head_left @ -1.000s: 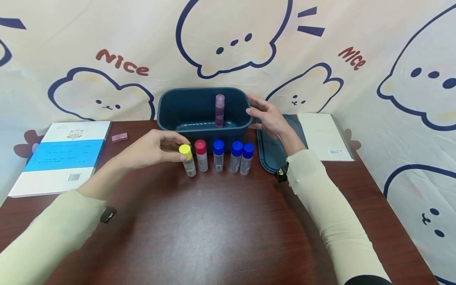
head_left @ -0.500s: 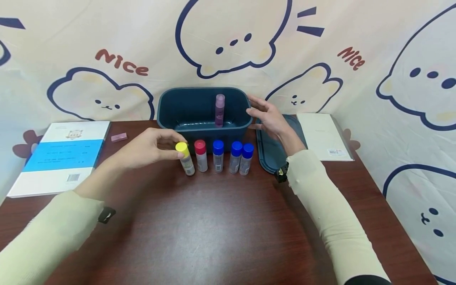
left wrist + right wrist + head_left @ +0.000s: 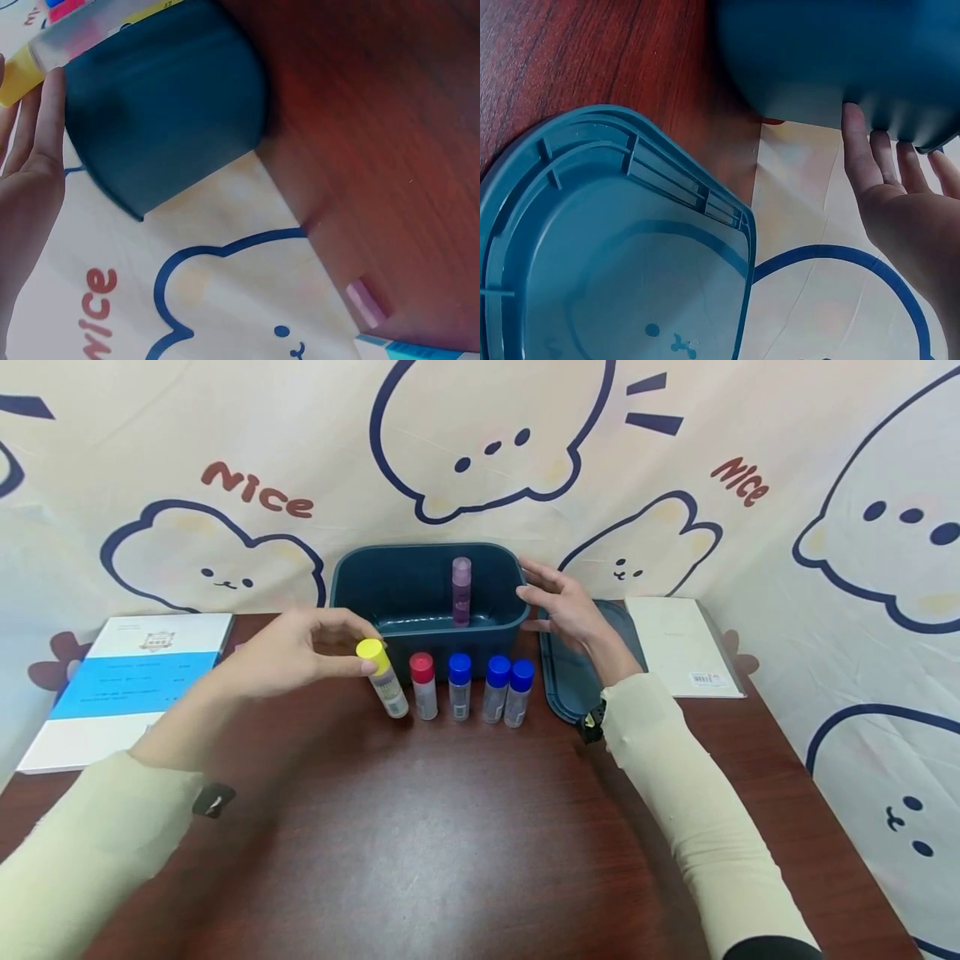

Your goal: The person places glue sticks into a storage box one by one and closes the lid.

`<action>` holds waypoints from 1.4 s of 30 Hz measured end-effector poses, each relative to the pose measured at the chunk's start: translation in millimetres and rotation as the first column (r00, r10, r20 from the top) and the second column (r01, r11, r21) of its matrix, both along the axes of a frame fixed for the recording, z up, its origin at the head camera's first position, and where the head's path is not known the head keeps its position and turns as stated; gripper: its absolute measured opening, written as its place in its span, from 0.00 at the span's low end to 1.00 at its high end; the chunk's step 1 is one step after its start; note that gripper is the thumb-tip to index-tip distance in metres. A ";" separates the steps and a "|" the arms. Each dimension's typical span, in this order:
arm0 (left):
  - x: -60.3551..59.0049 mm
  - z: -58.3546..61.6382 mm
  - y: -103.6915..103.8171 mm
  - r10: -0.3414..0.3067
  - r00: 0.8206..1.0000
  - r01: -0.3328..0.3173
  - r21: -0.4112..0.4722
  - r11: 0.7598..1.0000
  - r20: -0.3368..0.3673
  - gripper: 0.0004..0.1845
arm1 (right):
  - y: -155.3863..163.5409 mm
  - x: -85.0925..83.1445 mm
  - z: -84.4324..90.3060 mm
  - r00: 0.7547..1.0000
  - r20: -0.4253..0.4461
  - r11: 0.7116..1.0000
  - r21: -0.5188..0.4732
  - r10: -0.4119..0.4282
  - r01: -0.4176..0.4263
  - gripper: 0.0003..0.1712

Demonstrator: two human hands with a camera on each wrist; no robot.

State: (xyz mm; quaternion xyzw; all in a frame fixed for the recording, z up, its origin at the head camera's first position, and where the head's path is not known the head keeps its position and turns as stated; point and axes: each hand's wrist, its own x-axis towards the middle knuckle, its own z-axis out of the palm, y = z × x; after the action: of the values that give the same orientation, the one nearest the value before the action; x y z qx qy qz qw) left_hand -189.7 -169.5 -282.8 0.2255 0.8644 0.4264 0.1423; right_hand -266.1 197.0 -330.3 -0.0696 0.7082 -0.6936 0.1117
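In the head view, my left hand (image 3: 292, 652) pinches the yellow cap of a small clear bottle (image 3: 391, 692) between thumb and fingers. The bottle leans, cap to the left, in front of a dark teal bin (image 3: 390, 581). My right hand (image 3: 568, 614) rests its fingertips on the bin's right end; the right wrist view shows its fingers (image 3: 861, 154) extended against the wall. A purple bottle (image 3: 461, 595) stands upright inside the bin. Before it stand a red-capped bottle (image 3: 425, 693) and three blue-capped ones, the leftmost blue-capped bottle (image 3: 460, 695) apart from the other two.
The teal lid (image 3: 577, 681) lies right of the bin, beside a pale notebook (image 3: 686, 647). A blue-and-white book (image 3: 135, 685) lies at the left. The left wrist view shows a small pink block (image 3: 367, 302) on the table. A printed cloth (image 3: 465, 410) hangs behind.
My left hand has moved left and slightly back, drawing the yellow-capped bottle away from the red-capped one and tilting it further. My right hand stays at the bin's end.
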 end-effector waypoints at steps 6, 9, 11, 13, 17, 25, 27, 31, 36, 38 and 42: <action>-1.4 12.1 -3.0 0.035 0.999 -0.034 0.041 0.999 -0.027 0.17 | 0.9 -0.2 0.9 1.000 0.007 1.000 0.004 -0.011 0.011 0.32; -2.7 16.2 -4.4 0.058 0.998 -0.055 0.067 0.996 -0.033 0.17 | 1.3 0.2 1.5 1.000 0.007 1.000 0.009 -0.010 0.010 0.32; -4.3 17.9 -5.6 0.070 0.997 -0.067 0.089 0.994 -0.028 0.17 | 1.4 0.2 1.5 1.000 0.009 1.000 0.009 -0.011 0.011 0.32; -5.9 19.1 -7.6 0.085 0.996 -0.082 0.106 0.991 -0.031 0.17 | 1.3 0.1 1.2 1.000 0.012 1.000 0.006 -0.012 0.012 0.32; -8.1 20.7 -13.4 0.108 0.993 -0.098 0.159 0.982 -0.054 0.17 | -0.1 0.0 0.8 1.000 0.012 1.000 -0.003 -0.010 0.010 0.32; -9.4 27.5 -22.3 0.153 0.985 -0.124 0.275 0.953 -0.085 0.15 | -3.6 0.3 1.9 1.000 0.016 1.000 0.000 0.012 -0.012 0.32; -12.3 28.7 -24.2 0.135 0.990 -0.112 0.394 0.912 -0.031 0.14 | -3.7 0.1 2.2 1.000 0.012 1.000 0.000 0.015 -0.015 0.32; -20.3 29.1 -28.3 -0.003 0.996 -0.059 0.699 0.712 0.087 0.13 | -3.6 -0.6 2.5 1.000 0.007 1.000 0.004 0.018 -0.018 0.31; -26.7 29.0 -30.9 -0.057 0.991 -0.071 0.825 0.561 0.125 0.14 | -3.4 0.0 2.6 1.000 0.007 1.000 0.012 0.018 -0.018 0.31; -27.5 30.4 -29.8 -0.020 0.990 -0.107 0.828 0.551 0.141 0.14 | -3.2 0.5 3.1 1.000 0.006 1.000 0.016 0.018 -0.018 0.31; -29.5 32.4 -24.5 0.050 0.986 -0.159 0.820 0.550 0.157 0.14 | -2.8 1.3 4.1 1.000 0.001 1.000 0.016 0.013 -0.013 0.31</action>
State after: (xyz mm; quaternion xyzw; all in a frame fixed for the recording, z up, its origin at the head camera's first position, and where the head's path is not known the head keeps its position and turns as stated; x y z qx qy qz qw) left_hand -219.2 -194.0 -250.3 0.1892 0.5637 0.8028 0.0437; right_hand -264.9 194.2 -326.3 -0.0730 0.7133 -0.6871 0.1173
